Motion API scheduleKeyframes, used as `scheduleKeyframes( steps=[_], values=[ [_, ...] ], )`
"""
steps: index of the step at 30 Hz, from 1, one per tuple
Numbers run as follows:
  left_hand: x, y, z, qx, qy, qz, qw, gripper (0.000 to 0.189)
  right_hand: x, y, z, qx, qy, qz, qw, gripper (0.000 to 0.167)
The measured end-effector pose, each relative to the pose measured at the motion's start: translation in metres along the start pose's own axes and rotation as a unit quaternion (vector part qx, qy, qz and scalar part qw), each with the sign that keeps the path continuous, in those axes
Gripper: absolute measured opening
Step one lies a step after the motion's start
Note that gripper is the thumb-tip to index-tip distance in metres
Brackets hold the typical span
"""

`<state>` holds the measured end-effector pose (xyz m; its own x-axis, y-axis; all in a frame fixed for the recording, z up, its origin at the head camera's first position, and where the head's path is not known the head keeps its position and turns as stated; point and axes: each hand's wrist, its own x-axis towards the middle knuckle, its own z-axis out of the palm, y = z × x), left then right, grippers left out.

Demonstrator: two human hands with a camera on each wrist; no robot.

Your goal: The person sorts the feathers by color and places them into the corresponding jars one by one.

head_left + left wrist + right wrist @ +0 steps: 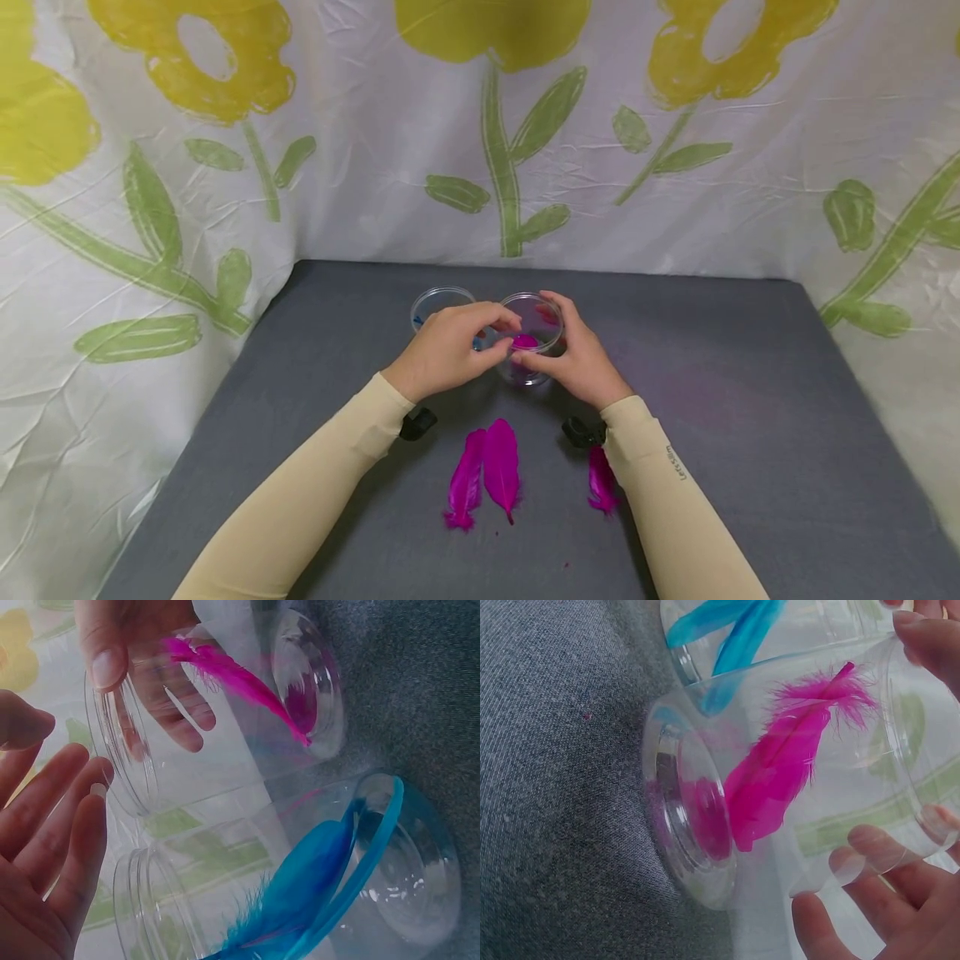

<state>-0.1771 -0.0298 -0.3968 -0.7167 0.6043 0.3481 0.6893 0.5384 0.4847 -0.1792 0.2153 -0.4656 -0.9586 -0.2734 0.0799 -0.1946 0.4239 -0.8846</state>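
Note:
My right hand (587, 358) grips a clear plastic jar (528, 381) near its rim, thumb at the near side and fingers along the far side. Inside that jar stands a bright pink feather (776, 776), leaning from the base towards the mouth. My left hand (450, 346) hovers at the jar's mouth, fingers loosely bent with nothing between them. Just left of it stands a second clear jar (442, 290), partly hidden by the left hand, with blue feathers (300, 877) inside. Both jars are upright and uncovered.
Two pink feathers (501, 467) lie side by side on the grey tabletop (720, 500) in front of the jars. Another pink feather (602, 483) lies partly beneath the right forearm. A white cloth with painted flowers (495, 167) hangs behind the table.

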Motion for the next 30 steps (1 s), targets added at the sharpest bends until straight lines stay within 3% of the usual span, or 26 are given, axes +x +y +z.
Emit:
scheduleKeyframes(
  steps=[9, 16, 24, 30],
  values=[
    [-0.010, 0.007, -0.005, 0.002, 0.014, 0.027, 0.9995, 0.021, 0.000, 0.004, 0.000, 0.002, 0.002, -0.005, 1.0000, 0.103],
    [-0.030, 0.016, -0.010, 0.013, 0.023, 0.067, 0.9974, 0.019, 0.000, 0.002, 0.000, 0.005, 0.002, -0.006, 1.0000, 0.103],
    [-0.060, 0.019, -0.010, 0.057, -0.025, 0.096, 0.9935, 0.022, 0.000, 0.002, 0.000, -0.001, 0.003, 0.000, 1.0000, 0.103],
    [-0.092, 0.013, -0.007, 0.078, -0.068, 0.122, 0.9872, 0.023, 0.002, 0.000, 0.002, 0.002, 0.002, 0.009, 1.0000, 0.104]
  ],
)
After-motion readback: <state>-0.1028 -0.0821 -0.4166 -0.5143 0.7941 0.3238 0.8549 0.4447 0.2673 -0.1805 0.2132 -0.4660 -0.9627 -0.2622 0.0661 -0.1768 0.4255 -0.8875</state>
